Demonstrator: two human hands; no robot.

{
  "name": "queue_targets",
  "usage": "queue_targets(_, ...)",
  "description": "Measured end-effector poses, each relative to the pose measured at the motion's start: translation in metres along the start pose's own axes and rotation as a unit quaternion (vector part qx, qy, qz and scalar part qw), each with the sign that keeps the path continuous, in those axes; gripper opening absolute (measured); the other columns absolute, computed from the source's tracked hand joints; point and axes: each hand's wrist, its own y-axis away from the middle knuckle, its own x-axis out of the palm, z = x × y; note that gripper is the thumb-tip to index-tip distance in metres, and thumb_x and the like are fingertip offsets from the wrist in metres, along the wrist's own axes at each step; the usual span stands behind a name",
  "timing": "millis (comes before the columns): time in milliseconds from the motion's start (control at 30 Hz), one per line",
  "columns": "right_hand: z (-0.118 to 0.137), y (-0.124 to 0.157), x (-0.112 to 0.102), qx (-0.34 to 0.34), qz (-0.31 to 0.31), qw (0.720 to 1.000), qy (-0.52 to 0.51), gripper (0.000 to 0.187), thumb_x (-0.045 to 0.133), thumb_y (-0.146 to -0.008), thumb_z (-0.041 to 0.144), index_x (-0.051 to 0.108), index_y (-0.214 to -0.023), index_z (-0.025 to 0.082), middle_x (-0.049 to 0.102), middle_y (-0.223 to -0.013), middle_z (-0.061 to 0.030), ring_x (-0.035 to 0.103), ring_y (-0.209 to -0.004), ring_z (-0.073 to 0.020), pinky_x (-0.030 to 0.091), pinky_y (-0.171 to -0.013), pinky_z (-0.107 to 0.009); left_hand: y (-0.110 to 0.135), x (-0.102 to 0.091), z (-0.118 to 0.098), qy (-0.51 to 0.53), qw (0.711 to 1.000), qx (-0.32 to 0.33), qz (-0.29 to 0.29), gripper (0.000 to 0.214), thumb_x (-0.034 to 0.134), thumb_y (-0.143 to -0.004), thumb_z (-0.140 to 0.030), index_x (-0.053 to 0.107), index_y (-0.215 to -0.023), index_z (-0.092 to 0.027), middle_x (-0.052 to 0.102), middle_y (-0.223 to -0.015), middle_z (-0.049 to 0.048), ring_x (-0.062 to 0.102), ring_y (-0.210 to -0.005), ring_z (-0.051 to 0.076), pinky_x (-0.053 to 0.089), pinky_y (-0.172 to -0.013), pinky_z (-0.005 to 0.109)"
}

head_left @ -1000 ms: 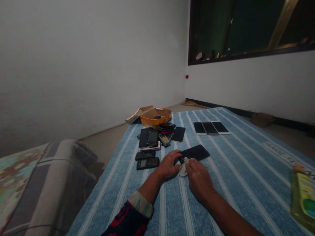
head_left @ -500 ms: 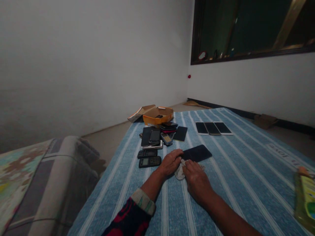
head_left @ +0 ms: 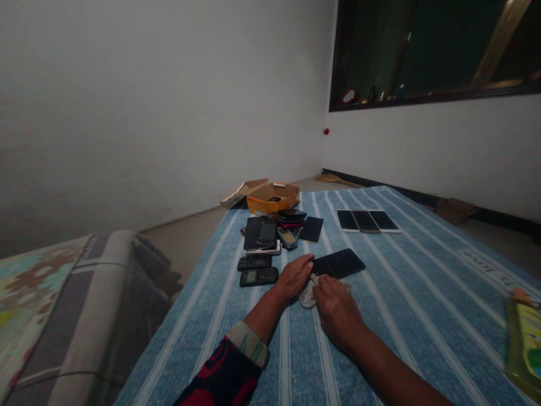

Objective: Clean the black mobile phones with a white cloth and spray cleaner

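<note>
A black smartphone (head_left: 342,263) lies flat on the blue striped cloth (head_left: 406,293). My left hand (head_left: 293,277) rests at the phone's near left corner, fingers bent and touching its edge. My right hand (head_left: 336,307) lies just below the phone, closed over a small whitish rag (head_left: 306,295) that shows between both hands. Whether the rag touches the phone I cannot tell.
A pile of phones (head_left: 276,231) and two keypad phones (head_left: 257,269) lie to the left. An orange open box (head_left: 273,197) stands behind them. Three smartphones (head_left: 366,220) lie in a row at the back. A yellow-green bottle (head_left: 524,344) is at the right edge. A rolled mat (head_left: 93,316) lies left.
Both hands and the rag shifted slightly toward me and left along the phone's near corner. The view drifted a little to the left.
</note>
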Motion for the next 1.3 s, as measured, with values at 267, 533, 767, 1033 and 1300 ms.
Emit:
queue_targets(267,0.0,-0.011,-0.002,0.0,0.021,1.0,-0.009,0.033,0.051,-0.078,-0.001,0.07,-0.104,0.009,0.064,-0.12,-0.0173,0.053,-0.12,-0.0288,0.036,-0.108,-0.04,-0.002,-0.001,-0.004,0.019,1.0,-0.003,-0.013,0.042,0.042,-0.094,-0.041,0.065,-0.119,-0.017,0.069,-0.12,0.0098,0.062,-0.114,0.025,0.045,-0.104,0.038)
queue_targets(533,0.0,-0.006,0.002,-0.015,-0.01,1.0,0.012,0.033,0.051,-0.08,0.0,0.069,-0.106,0.01,0.065,-0.119,-0.0164,0.055,-0.117,-0.0276,0.039,-0.104,-0.04,-0.004,-0.001,-0.003,0.027,1.0,0.005,-0.011,0.04,0.038,-0.095,-0.04,0.066,-0.113,-0.018,0.071,-0.113,0.0068,0.063,-0.108,0.023,0.047,-0.098,0.036)
queue_targets(767,-0.003,-0.021,0.005,-0.014,0.005,1.0,0.014,0.029,0.049,-0.084,0.0,0.068,-0.103,0.011,0.066,-0.112,-0.0154,0.057,-0.114,-0.0251,0.041,-0.101,-0.037,-0.004,-0.001,-0.004,0.025,0.999,-0.003,-0.023,0.042,0.04,-0.093,-0.039,0.065,-0.116,-0.015,0.069,-0.12,0.0104,0.061,-0.115,0.025,0.045,-0.103,0.038)
queue_targets(1033,-0.012,-0.018,0.002,-0.051,0.004,0.999,-0.001,0.024,0.049,-0.088,0.002,0.068,-0.097,0.013,0.066,-0.109,-0.0131,0.058,-0.108,-0.023,0.044,-0.095,-0.035,-0.004,0.0,-0.001,0.024,1.0,0.0,-0.018,0.041,0.04,-0.092,-0.039,0.065,-0.116,-0.017,0.07,-0.118,0.0082,0.062,-0.112,0.023,0.046,-0.102,0.037)
queue_targets(1300,-0.007,-0.033,-0.003,-0.033,0.036,0.999,-0.003,0.027,0.047,-0.09,0.003,0.068,-0.104,0.014,0.067,-0.101,-0.0115,0.06,-0.096,-0.0214,0.046,-0.087,-0.032,-0.005,0.0,-0.003,0.031,0.999,-0.002,-0.032,0.04,0.042,-0.091,-0.038,0.066,-0.114,-0.016,0.071,-0.116,0.0098,0.063,-0.112,0.025,0.046,-0.102,0.038)
